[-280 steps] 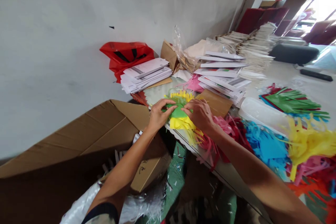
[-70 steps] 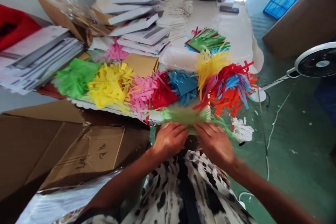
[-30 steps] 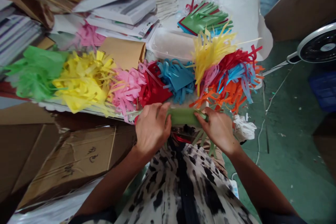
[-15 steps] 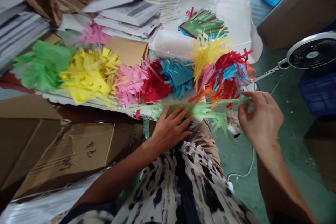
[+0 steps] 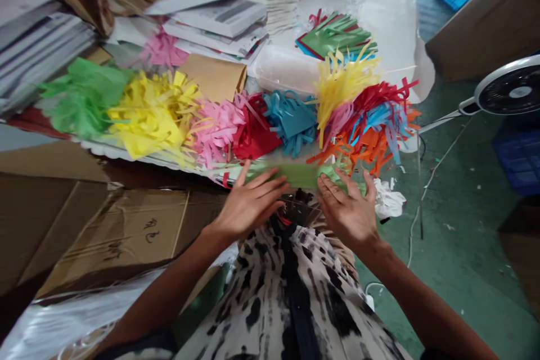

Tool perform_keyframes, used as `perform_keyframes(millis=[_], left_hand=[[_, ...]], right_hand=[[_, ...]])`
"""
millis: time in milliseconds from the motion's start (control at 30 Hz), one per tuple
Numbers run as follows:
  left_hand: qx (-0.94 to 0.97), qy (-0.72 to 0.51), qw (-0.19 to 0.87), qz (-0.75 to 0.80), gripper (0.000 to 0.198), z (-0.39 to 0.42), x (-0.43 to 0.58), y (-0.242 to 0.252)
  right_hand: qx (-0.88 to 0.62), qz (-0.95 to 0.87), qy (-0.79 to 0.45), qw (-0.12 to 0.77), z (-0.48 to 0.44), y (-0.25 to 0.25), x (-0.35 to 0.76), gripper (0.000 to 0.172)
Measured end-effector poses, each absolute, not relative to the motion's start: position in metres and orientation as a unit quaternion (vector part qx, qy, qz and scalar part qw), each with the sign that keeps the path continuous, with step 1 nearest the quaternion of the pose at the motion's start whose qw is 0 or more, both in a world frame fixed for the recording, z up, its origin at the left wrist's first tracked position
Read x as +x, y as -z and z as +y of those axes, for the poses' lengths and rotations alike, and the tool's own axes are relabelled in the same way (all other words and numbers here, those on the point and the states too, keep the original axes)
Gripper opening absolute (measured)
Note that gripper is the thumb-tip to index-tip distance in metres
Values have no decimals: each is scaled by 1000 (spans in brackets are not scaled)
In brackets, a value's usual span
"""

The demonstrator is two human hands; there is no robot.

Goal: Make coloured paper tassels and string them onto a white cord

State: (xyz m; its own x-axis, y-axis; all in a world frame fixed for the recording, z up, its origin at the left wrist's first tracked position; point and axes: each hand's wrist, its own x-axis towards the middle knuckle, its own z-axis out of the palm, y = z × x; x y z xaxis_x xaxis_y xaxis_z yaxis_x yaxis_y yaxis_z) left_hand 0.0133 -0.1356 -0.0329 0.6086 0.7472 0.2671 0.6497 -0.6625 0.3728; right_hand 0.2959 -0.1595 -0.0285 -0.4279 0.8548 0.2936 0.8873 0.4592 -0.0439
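Observation:
A green fringed paper strip [image 5: 301, 174] lies across my lap at the table's near edge. My left hand [image 5: 248, 205] rests flat on its left part with fingers spread. My right hand [image 5: 348, 211] lies flat on its right part, fingers stretched out. Just beyond the strip, fringed paper bundles sit in a row on the table: green [image 5: 82, 98], yellow [image 5: 152, 115], pink [image 5: 217, 129], red [image 5: 253, 135], blue [image 5: 291, 118] and a mixed orange, red and yellow heap [image 5: 367, 118].
Stacked white booklets [image 5: 219, 17] and a brown envelope [image 5: 215, 76] lie behind the bundles. A flat green and red paper stack [image 5: 337, 36] lies farther back. An open cardboard box [image 5: 105, 225] stands at my left. A white fan [image 5: 512, 90] stands on the green floor at right.
My right hand came back from the strip's far right end to lie flat on it near my left hand. The strip is no longer stretched out taut.

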Motion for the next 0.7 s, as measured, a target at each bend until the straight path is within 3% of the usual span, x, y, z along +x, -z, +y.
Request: perform_keyframes(millis=[133, 267, 333, 433, 700], left_hand=[[830, -221, 54, 509, 13, -138, -35, 15], [755, -279, -64, 590, 8, -140, -29, -2], [806, -289, -32, 515, 6, -139, -1, -2], [885, -259, 64, 381, 25, -131, 46, 8], [880, -242, 76, 401, 22, -117, 80, 41]], right_hand=[[-509, -848, 25, 144, -152, 22, 299, 26], [-486, -861, 9, 150, -143, 26, 304, 26], [-469, -870, 17, 148, -140, 31, 306, 31], [-442, -882, 49, 153, -137, 36, 308, 32], [-504, -852, 45, 135, -143, 24, 300, 23]])
